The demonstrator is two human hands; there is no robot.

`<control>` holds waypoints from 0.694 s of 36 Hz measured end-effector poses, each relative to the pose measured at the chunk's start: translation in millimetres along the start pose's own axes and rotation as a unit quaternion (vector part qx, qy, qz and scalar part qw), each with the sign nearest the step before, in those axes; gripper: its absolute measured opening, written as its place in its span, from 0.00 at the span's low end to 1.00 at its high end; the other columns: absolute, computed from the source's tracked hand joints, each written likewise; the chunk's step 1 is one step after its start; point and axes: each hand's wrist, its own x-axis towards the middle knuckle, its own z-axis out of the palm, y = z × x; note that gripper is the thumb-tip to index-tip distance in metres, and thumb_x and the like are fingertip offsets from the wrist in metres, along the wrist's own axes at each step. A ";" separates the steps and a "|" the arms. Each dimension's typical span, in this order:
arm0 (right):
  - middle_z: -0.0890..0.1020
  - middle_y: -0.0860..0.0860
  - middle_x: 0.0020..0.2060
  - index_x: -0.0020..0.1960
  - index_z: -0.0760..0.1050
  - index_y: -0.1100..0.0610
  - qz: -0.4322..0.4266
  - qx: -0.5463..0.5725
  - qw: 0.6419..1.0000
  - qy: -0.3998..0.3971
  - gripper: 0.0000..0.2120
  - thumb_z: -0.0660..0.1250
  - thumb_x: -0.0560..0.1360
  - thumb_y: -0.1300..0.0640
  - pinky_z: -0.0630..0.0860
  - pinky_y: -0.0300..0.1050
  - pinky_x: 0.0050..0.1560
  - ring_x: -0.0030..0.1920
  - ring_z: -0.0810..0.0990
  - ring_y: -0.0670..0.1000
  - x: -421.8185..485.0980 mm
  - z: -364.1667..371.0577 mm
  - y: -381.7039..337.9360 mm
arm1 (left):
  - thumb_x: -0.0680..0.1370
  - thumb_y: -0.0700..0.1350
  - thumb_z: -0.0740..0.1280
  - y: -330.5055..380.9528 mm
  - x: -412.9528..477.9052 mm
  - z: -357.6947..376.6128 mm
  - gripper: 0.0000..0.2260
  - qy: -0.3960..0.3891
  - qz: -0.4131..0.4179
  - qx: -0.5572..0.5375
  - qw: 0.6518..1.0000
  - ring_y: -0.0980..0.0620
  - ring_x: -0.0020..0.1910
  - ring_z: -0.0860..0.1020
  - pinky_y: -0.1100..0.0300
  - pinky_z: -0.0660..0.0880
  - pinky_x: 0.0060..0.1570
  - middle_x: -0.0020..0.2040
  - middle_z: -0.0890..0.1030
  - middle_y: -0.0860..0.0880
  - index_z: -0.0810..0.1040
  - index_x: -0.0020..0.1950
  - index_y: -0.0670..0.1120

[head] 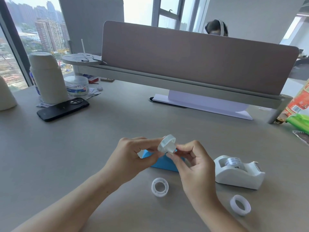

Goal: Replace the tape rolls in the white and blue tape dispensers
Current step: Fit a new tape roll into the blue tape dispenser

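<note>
My left hand [132, 156] pinches a clear tape roll [167, 142] held up above the desk. My right hand [190, 163] pinches the lower end of the same roll, where a small core or hub sticks out. Right behind and below both hands lies the blue tape dispenser [164, 163], mostly hidden. The white tape dispenser [239, 173] stands to the right with a labelled roll inside it. A white ring-shaped core [160, 187] lies flat on the desk in front of the hands. A second white ring [240, 205] lies further right.
A black phone [62, 109], a white flask [47, 77] and a clear round tub [76, 87] stand at the far left. A grey desk divider [192, 64] runs across the back, with a person behind it. Colourful packets [299, 111] sit at the right edge.
</note>
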 end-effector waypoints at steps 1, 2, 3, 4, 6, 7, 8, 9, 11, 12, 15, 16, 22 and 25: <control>0.84 0.52 0.40 0.43 0.76 0.55 0.001 -0.001 1.000 -0.002 0.09 0.77 0.70 0.62 0.81 0.55 0.47 0.43 0.84 0.52 -0.1 0.0 -0.3 | 0.72 0.37 0.76 -0.5 0.2 -0.2 0.20 0.000 0.001 0.002 1.000 0.59 0.41 0.84 0.59 0.79 0.45 0.40 0.86 0.60 0.84 0.56 0.60; 0.84 0.52 0.40 0.43 0.76 0.55 0.000 -0.004 1.000 -0.004 0.09 0.76 0.71 0.62 0.81 0.55 0.47 0.42 0.84 0.52 0.0 -0.2 -0.7 | 0.72 0.37 0.76 -0.8 0.3 -0.1 0.20 -0.001 0.001 0.004 1.000 0.59 0.41 0.83 0.59 0.79 0.44 0.40 0.85 0.60 0.84 0.56 0.60; 0.83 0.52 0.40 0.43 0.76 0.55 -0.004 -0.008 1.000 -0.004 0.09 0.76 0.71 0.62 0.81 0.54 0.46 0.42 0.84 0.52 0.3 -0.1 -1.2 | 0.72 0.37 0.76 -1.3 0.5 0.1 0.20 -0.001 0.002 0.005 1.000 0.59 0.41 0.83 0.58 0.79 0.44 0.40 0.85 0.60 0.84 0.56 0.60; 0.83 0.52 0.39 0.43 0.76 0.55 -0.009 -0.013 1.000 -0.005 0.09 0.76 0.71 0.63 0.81 0.53 0.46 0.42 0.84 0.52 0.6 -0.1 -1.8 | 0.72 0.37 0.76 -1.8 0.4 0.4 0.20 0.000 0.002 0.005 1.000 0.59 0.41 0.83 0.57 0.79 0.44 0.41 0.86 0.59 0.84 0.56 0.60; 0.82 0.52 0.38 0.43 0.76 0.56 -0.020 -0.024 1.000 -0.001 0.10 0.77 0.70 0.64 0.81 0.50 0.45 0.40 0.83 0.51 1.6 0.2 -2.6 | 0.72 0.38 0.76 -2.2 0.3 1.2 0.20 0.005 0.003 0.006 1.000 0.58 0.41 0.83 0.56 0.79 0.44 0.41 0.86 0.58 0.84 0.56 0.60; 0.82 0.52 0.37 0.43 0.76 0.56 -0.022 -0.028 0.999 0.001 0.11 0.77 0.69 0.65 0.81 0.50 0.44 0.40 0.83 0.51 2.2 0.2 -2.7 | 0.72 0.38 0.76 -2.2 0.3 1.7 0.19 0.007 0.004 0.007 1.000 0.58 0.41 0.83 0.56 0.79 0.44 0.40 0.86 0.58 0.84 0.56 0.60; 0.81 0.52 0.37 0.43 0.76 0.56 -0.022 -0.031 0.999 0.003 0.11 0.77 0.69 0.66 0.81 0.50 0.44 0.39 0.82 0.51 2.7 0.0 -2.4 | 0.72 0.38 0.77 -2.2 0.3 2.1 0.19 0.008 0.004 0.006 1.000 0.57 0.41 0.83 0.56 0.79 0.44 0.40 0.86 0.57 0.85 0.56 0.59; 0.81 0.52 0.36 0.43 0.76 0.56 -0.021 -0.032 0.999 0.004 0.11 0.77 0.68 0.66 0.80 0.50 0.43 0.38 0.82 0.51 3.1 -0.1 -2.2 | 0.72 0.38 0.77 -2.4 0.3 2.5 0.19 0.008 0.002 0.005 1.000 0.57 0.41 0.83 0.56 0.80 0.44 0.40 0.86 0.57 0.85 0.56 0.59; 0.81 0.52 0.36 0.42 0.76 0.56 -0.019 -0.035 0.999 0.004 0.12 0.77 0.68 0.66 0.81 0.49 0.43 0.38 0.82 0.51 3.6 -0.3 -1.7 | 0.72 0.38 0.77 -3.0 0.1 3.1 0.18 0.009 -0.004 -0.002 1.000 0.56 0.41 0.84 0.56 0.80 0.45 0.41 0.86 0.55 0.85 0.55 0.59; 0.81 0.52 0.36 0.42 0.76 0.55 -0.019 -0.035 0.999 0.004 0.12 0.77 0.68 0.66 0.80 0.49 0.43 0.38 0.82 0.51 3.7 -0.4 -1.6 | 0.72 0.38 0.76 -3.1 -0.2 3.6 0.17 0.008 -0.010 -0.008 1.000 0.56 0.41 0.84 0.56 0.80 0.46 0.41 0.87 0.55 0.85 0.54 0.58; 0.81 0.52 0.36 0.42 0.76 0.55 -0.017 -0.031 0.999 0.004 0.12 0.77 0.68 0.66 0.81 0.49 0.43 0.38 0.82 0.51 4.2 -0.3 -1.2 | 0.72 0.36 0.75 -4.1 -0.9 5.2 0.17 0.005 -0.025 -0.022 0.999 0.55 0.43 0.85 0.55 0.81 0.48 0.42 0.88 0.54 0.86 0.53 0.57; 0.81 0.52 0.36 0.42 0.76 0.55 -0.017 -0.028 0.999 0.004 0.12 0.77 0.68 0.66 0.81 0.49 0.43 0.38 0.82 0.51 4.2 -0.4 -1.1 | 0.72 0.36 0.75 -4.7 -0.9 5.4 0.17 0.003 -0.030 -0.026 0.999 0.55 0.43 0.85 0.55 0.81 0.49 0.43 0.88 0.54 0.87 0.52 0.57; 0.82 0.52 0.35 0.42 0.76 0.56 -0.030 -0.030 0.999 0.007 0.12 0.77 0.68 0.65 0.80 0.50 0.42 0.38 0.83 0.51 4.6 -0.1 -1.4 | 0.72 0.36 0.75 -2.5 -1.4 6.5 0.15 0.001 -0.035 -0.045 0.998 0.54 0.42 0.86 0.60 0.81 0.50 0.42 0.88 0.56 0.87 0.51 0.55; 0.82 0.50 0.35 0.41 0.77 0.56 -0.027 -0.028 0.999 0.003 0.11 0.79 0.68 0.63 0.81 0.51 0.43 0.38 0.83 0.50 5.2 -0.3 -1.7 | 0.71 0.34 0.75 -3.6 -0.9 5.8 0.15 0.001 -0.035 -0.040 0.999 0.54 0.41 0.85 0.64 0.80 0.49 0.42 0.88 0.56 0.88 0.51 0.54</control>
